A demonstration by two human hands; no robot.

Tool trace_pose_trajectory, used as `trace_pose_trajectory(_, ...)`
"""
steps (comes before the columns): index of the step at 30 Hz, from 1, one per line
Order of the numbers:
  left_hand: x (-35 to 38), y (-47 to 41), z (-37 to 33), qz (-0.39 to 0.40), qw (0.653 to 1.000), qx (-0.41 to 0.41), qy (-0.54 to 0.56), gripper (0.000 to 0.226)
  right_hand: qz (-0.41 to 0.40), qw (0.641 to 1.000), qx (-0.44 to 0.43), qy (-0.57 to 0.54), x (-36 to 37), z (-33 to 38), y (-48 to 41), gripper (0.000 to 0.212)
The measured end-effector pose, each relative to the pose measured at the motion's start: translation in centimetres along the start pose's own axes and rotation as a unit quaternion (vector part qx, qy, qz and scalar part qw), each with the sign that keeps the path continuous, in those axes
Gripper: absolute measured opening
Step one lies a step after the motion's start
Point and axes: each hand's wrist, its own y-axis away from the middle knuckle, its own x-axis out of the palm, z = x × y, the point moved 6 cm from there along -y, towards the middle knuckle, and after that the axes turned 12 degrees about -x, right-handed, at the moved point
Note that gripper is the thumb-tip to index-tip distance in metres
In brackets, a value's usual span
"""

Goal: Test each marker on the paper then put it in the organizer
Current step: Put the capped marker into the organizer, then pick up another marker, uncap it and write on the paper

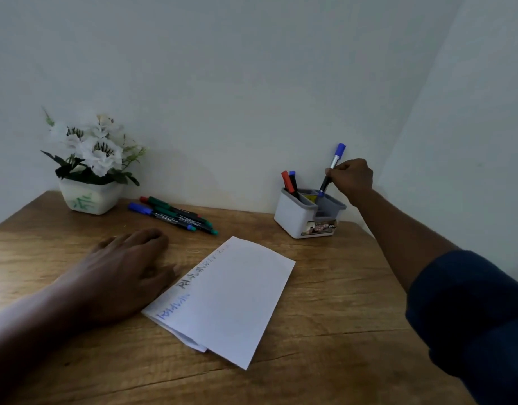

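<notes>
Over the organizer (289, 214) at the tabletop's (339, 302) far right, the right-hand grip (351, 178) pinches a blue-capped marker (333, 163) mid-barrel. Its long axis is near upright, cap up and leaning right, lower end at the grey compartment's mouth. The left-hand grip (126, 270) lies flat, fingers relaxed, holding nothing, beside the scribbled folded paper (237, 299). More markers (173, 216) lie diagonally near the flower pot (89, 197).

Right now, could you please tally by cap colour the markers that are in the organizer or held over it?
Red marker: 1
Blue markers: 2, the standing blue marker and the held blue marker in the right hand
Total: 3
</notes>
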Motion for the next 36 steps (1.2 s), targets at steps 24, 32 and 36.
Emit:
trace_pose_trajectory(24, -0.2, 0.1, -0.1, -0.022, 1.000, -0.002, -0.001, 0.094, 0.056, 0.994, 0.073, 0.056, -0.2, -1.3, 3.1, 0.022)
trace_pose_trajectory(32, -0.6, 0.8, -0.7, -0.024, 1.000, 0.003, 0.003, 0.071, -0.023, 0.962, -0.269, -0.048, 0.5, 11.9, 9.8, 0.014)
trace_pose_trajectory(36, -0.7, 1.3, -0.8, -0.018, 1.000, 0.006, 0.014, 0.071, 0.227, 0.934, -0.262, -0.085, 7.5, 16.3, 12.6, 0.010)
